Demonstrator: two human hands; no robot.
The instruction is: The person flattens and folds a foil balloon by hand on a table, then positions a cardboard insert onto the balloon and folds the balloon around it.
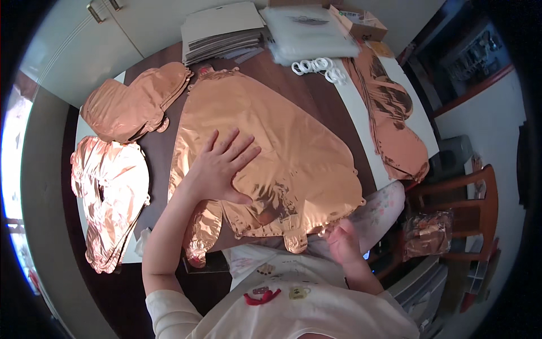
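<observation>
A large flat rose-gold foil balloon lies spread across the middle of the table, with creases and dark reflections toward its near side. My left hand rests palm down on it, fingers spread. At the balloon's near right edge is my right hand, its fingers curled in and seemingly pinching the rim, though the fingertips are partly hidden. Small tabs stick out along the near edge. Beneath the left forearm, a shiny foil part hangs toward the table's front edge.
More folded foil balloons lie in a far-left stack, a near-left stack and a right stack. Behind are grey cardboard sheets, clear plastic bags, white ribbon rolls and an open box. A wooden chair stands at right.
</observation>
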